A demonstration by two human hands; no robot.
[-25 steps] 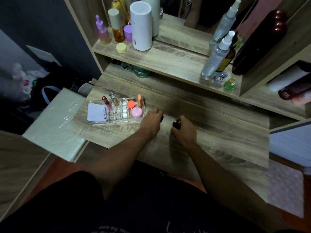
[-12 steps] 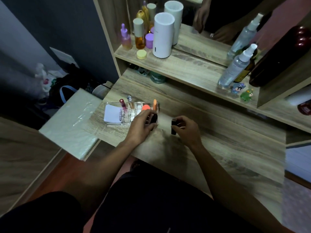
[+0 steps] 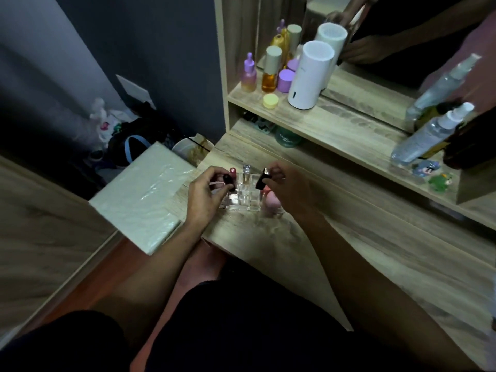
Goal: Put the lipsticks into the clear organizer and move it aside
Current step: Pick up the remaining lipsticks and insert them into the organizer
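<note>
The person's left hand pinches a short black lipstick tube between thumb and fingertips, holding it tilted over the left part of a clear plastic organizer with small square compartments. The right hand grips a second black lipstick tube with a pale angled end, fingers curled closed around it, above the right part of the same organizer. Both tubes are above the compartments, and it is hard to tell whether either one touches the plastic.

The organizer sits near the left end of a light wood-grain desk, close to the front edge. Already standing in it are a red-capped tube at the back left, a small clear glass bottle with a silver top between the two hands, and a round pink item at the right front, partly hidden under the right hand.

Behind the desk, a raised wooden shelf carries a tall white cylinder with a perforated top, a purple dropper bottle, an amber bottle with a beige cap, a lilac jar and a small yellow jar. Farther right, a clear spray bottle with a white nozzle leans on the shelf. A pale plastic-wrapped box lies just left of the desk.
</note>
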